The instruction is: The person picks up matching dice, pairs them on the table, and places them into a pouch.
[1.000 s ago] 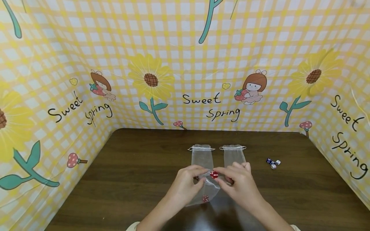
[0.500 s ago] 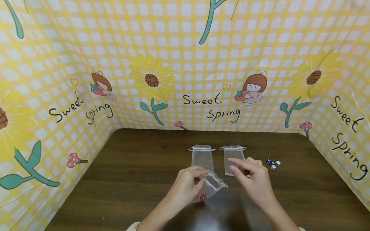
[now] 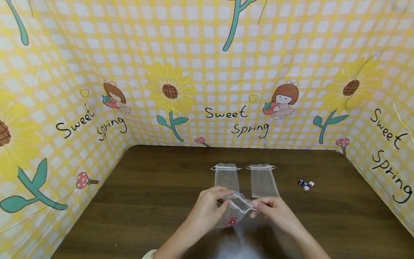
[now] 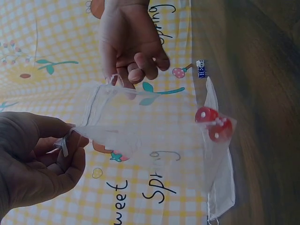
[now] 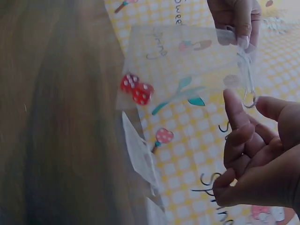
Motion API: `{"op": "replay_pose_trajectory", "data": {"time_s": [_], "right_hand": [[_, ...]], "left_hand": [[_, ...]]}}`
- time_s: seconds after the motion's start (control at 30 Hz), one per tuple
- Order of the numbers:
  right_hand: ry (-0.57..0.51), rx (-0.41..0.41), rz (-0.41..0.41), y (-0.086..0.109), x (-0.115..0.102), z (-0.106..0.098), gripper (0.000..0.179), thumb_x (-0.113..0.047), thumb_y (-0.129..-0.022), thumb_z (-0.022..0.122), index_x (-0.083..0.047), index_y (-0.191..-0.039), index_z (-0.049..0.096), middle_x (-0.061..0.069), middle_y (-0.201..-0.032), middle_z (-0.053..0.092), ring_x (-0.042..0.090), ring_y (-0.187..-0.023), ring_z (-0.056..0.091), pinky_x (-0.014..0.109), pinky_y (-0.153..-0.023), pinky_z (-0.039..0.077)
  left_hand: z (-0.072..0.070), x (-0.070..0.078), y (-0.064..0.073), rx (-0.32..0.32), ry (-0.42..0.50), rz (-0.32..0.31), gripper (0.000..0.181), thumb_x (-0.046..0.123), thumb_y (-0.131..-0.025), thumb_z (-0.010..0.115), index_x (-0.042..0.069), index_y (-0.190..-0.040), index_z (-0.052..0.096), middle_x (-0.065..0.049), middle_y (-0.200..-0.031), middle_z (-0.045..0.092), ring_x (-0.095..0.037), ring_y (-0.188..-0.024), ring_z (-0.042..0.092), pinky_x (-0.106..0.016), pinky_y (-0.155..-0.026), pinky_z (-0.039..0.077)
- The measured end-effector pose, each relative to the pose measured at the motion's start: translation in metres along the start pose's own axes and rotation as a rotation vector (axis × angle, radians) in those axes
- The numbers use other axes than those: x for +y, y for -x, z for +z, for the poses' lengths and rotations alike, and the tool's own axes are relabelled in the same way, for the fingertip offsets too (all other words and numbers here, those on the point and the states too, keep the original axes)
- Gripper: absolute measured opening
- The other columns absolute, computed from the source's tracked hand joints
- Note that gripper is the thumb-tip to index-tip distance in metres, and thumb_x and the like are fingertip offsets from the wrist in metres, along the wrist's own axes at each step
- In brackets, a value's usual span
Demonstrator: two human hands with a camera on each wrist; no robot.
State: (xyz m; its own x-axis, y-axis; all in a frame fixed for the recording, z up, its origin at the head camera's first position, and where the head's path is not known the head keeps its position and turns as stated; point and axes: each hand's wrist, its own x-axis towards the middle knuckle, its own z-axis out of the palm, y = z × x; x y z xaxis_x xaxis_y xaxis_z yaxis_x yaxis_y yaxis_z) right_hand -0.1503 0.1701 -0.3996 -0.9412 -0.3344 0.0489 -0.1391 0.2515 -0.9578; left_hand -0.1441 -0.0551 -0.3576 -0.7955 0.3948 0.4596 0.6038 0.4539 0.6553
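A sheer white drawstring bag [image 3: 239, 212] hangs between the hands, its mouth spread. Two red dice with white dots lie at its bottom; one red die [image 5: 142, 94] overlaps the other red die [image 5: 129, 82]. My left hand [image 3: 208, 205] pinches the left side of the bag's rim between thumb and fingers. At the opposite corner my right hand [image 3: 275, 212] holds the drawstring end, thumb on top. In the right wrist view the string loop [image 5: 250, 101] shows by the right thumb tip; the other right fingers are loosely bent.
Two more sheer bags lie flat beyond the hands, a left bag [image 3: 226, 176] partly behind the held one and a right bag [image 3: 263, 181]. Several blue and white dice [image 3: 305, 185] sit together at the right on the brown table [image 3: 155, 216]. Checked yellow cloth [image 3: 181, 118] walls the table.
The right hand has let go of a red die, which fell into the bag beside the other. It moved right, then came back to the bag's right drawstring end. The left hand stayed put.
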Motion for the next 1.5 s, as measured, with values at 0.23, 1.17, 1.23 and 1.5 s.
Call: {"op": "replay_pose_trajectory", "data": {"time_s": [0.23, 1.17, 1.23, 1.5], "right_hand": [[-0.157, -0.001, 0.081, 0.001, 0.001, 0.002, 0.028, -0.013, -0.086, 0.063, 0.012, -0.101, 0.064, 0.0, -0.07, 0.068, 0.012, -0.073, 0.057, 0.023, -0.062, 0.042], [-0.173, 0.451, -0.172, 0.007, -0.012, -0.013, 0.008, -0.001, -0.086, 0.063, 0.007, -0.086, 0.065, 0.001, -0.068, 0.065, 0.013, -0.067, 0.063, 0.023, -0.067, 0.051], [-0.172, 0.457, -0.182, 0.007, -0.013, -0.015, 0.008, -0.001, -0.086, 0.062, 0.007, -0.086, 0.065, 0.001, -0.068, 0.065, 0.013, -0.067, 0.063, 0.023, -0.066, 0.051], [-0.206, 0.502, -0.234, 0.008, -0.013, -0.017, 0.005, 0.003, -0.085, 0.062, 0.007, -0.086, 0.066, 0.001, -0.07, 0.066, 0.011, -0.065, 0.063, 0.022, -0.064, 0.05]], "left_hand": [[-0.001, -0.002, 0.001, -0.023, -0.005, -0.006, 0.022, -0.006, -0.082, 0.065, -0.005, -0.103, 0.068, -0.009, -0.099, 0.066, -0.015, -0.085, 0.062, -0.017, -0.068, 0.05], [-0.008, -0.01, 0.003, 0.181, 0.155, -0.208, 0.002, 0.001, -0.079, 0.07, 0.001, -0.077, 0.069, 0.0, -0.075, 0.06, -0.006, -0.061, 0.055, -0.021, -0.054, 0.049], [-0.008, -0.009, 0.003, 0.201, 0.201, -0.224, 0.004, 0.002, -0.079, 0.07, -0.001, -0.079, 0.068, -0.001, -0.07, 0.06, -0.007, -0.058, 0.056, -0.022, -0.053, 0.05], [-0.007, -0.008, 0.002, 0.251, 0.299, -0.283, 0.005, 0.002, -0.079, 0.07, -0.003, -0.08, 0.069, -0.004, -0.069, 0.061, -0.009, -0.058, 0.058, -0.023, -0.054, 0.052]]}}
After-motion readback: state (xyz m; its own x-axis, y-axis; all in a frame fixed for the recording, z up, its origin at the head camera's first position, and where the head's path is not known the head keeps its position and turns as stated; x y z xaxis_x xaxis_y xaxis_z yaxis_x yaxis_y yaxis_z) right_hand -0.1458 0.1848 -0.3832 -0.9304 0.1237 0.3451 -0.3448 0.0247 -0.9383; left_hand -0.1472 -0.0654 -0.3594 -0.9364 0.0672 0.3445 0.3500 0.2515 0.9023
